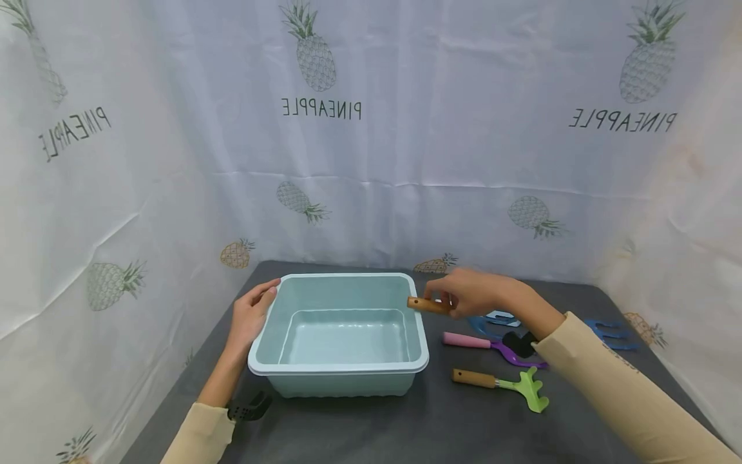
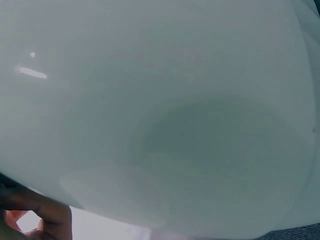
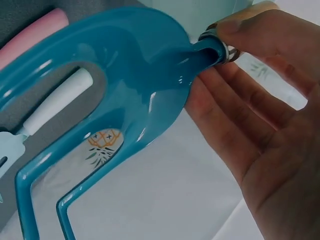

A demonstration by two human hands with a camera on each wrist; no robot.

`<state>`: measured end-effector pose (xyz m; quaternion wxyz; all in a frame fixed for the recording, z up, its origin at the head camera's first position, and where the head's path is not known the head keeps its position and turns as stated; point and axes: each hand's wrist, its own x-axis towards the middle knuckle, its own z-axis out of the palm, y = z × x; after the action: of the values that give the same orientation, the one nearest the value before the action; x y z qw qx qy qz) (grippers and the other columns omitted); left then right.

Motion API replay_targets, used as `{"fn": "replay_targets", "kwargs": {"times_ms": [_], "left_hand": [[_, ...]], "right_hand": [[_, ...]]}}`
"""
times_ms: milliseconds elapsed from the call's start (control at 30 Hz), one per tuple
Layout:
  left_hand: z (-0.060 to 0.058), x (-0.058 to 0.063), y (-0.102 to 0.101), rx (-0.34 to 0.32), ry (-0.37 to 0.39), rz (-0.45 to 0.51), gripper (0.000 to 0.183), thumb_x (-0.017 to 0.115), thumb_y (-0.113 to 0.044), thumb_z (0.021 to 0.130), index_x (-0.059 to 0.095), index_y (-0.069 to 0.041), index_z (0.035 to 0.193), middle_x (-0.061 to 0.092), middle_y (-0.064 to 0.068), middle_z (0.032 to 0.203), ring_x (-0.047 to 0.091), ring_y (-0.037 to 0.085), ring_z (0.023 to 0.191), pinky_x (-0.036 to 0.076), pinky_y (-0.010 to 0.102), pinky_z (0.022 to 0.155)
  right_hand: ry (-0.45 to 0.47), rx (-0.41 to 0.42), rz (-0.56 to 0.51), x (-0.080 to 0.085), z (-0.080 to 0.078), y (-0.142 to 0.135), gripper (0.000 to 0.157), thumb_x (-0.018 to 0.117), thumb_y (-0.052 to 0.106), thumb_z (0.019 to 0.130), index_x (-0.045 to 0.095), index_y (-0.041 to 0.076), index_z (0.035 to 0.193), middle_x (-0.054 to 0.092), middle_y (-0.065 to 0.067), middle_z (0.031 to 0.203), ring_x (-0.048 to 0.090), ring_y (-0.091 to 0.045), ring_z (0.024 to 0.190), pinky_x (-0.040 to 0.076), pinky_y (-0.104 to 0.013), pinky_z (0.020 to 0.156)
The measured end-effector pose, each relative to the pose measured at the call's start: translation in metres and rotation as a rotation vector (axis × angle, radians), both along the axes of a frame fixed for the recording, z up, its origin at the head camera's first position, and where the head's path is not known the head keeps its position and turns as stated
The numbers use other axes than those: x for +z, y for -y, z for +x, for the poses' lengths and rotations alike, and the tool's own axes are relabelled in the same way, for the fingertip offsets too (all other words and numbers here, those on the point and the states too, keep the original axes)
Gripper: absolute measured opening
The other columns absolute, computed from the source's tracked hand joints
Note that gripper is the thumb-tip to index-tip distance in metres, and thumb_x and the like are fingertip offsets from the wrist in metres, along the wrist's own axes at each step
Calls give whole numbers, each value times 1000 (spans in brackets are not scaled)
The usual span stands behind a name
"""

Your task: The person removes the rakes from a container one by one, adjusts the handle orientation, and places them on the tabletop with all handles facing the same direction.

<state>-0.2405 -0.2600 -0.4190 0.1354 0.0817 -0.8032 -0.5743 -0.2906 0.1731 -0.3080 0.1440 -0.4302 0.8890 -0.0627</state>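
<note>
A pale blue-green plastic basin (image 1: 342,370) sits on the dark table. My left hand (image 1: 250,319) grips its left rim, near the back corner; in the left wrist view the basin's side (image 2: 200,130) fills most of the picture, with curled fingers (image 2: 50,215) at its edge. My right hand (image 1: 472,293) holds a blue hand rake (image 3: 145,65) by its wooden handle (image 1: 424,305), just over the basin's right rim. Thumb and fingers pinch the handle close to its metal collar, as the right wrist view shows. The rake's long bent prongs point away from the hand.
Right of the basin lie a purple tool with a pink handle (image 1: 466,340) and a green rake (image 1: 529,390) with a wooden handle. A light blue fork with a white handle (image 3: 59,101) lies behind the blue rake. Blue prongs (image 1: 611,335) show past the right sleeve. Pineapple-print curtains (image 1: 406,148) surround the table.
</note>
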Motion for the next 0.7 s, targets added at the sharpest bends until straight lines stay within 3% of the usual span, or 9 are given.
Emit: {"fn": "replay_targets", "kwargs": {"times_ms": [700], "left_hand": [[1,-3,1,-6,-5,8,46,52,-42,108,62,-16,145,65,17,141,64,-5,93,54,18,78]], "right_hand": [[27,-34,9,-11,3,-30,42,74,2,88,65,18,125,70,6,92,66,-8,84,56,-31,74]]}}
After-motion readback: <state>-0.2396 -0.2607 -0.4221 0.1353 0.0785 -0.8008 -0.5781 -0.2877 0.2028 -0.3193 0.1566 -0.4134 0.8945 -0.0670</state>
